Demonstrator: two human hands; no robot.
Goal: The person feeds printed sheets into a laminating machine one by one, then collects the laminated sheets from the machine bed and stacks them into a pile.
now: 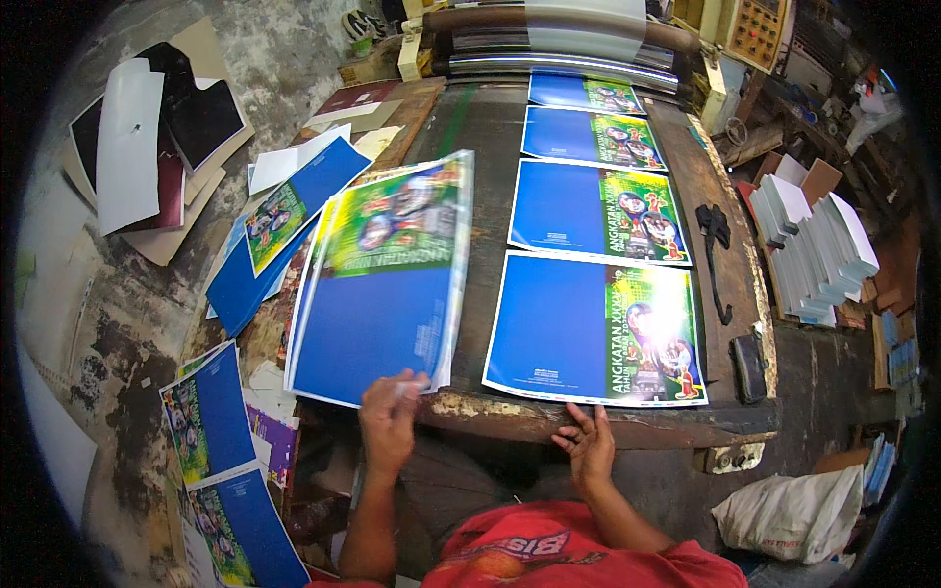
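Observation:
A stack of printed cover sheets [377,318], blue with a green and yellow picture panel, lies on the left of the worktable. My left hand [390,426] is closed at its near edge, pinching a sheet's corner; this hand is slightly blurred. To the right, several matching sheets run in a column toward the rollers. My right hand [588,446] is just below the nearest sheet [554,328], fingers apart and palm turned up. One fingertip reaches that sheet's lower edge; whether it touches cannot be made out.
Metal rollers [564,66] span the table's far end, beside a control panel [760,24]. A black strap [716,255] and a dark oblong object [748,369] lie on the right edge. Loose covers [227,402] lie at left; paper stacks [818,240] stand at right.

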